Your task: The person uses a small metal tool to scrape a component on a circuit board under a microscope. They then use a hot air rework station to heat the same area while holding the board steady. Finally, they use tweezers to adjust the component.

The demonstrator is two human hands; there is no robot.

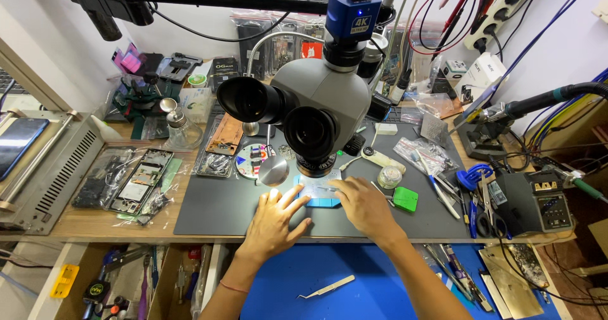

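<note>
Blue pad [324, 198]: lay flat on the dark mat [209, 212] directly under the microscope [316, 105], between the two hands; a pale, brightly lit piece sat on it, too washed out to identify.

Left hand [273, 222]: rested palm down on the mat, fingers spread apart, fingertips touching the near left edge of the pad; clamped on nothing visible.

Right hand [364, 207]: lay on the right side of the pad, fingers curled inward toward its middle; whether they pinched a tool could not be told.

Microscope: grey body, two black eyepieces, blue camera on top, standing just beyond the hands.

Green block [405, 199]: on the mat just right of the right hand.

Small round jar [389, 177]: just beyond the green block.

Tweezers [327, 287]: on the blue sheet [354, 269] near the person, between the forearms.

Opened phones [130, 181]: well left of the left hand, on the wooden bench [95, 222].

Glass bottle [179, 127]: beyond the phones, far left.

Soldering station [538, 203]: well right of the right hand, with cutters and blue-handled tools beside it.

Drawer of tools [120, 282]: open below the bench, left of the left forearm.
</note>
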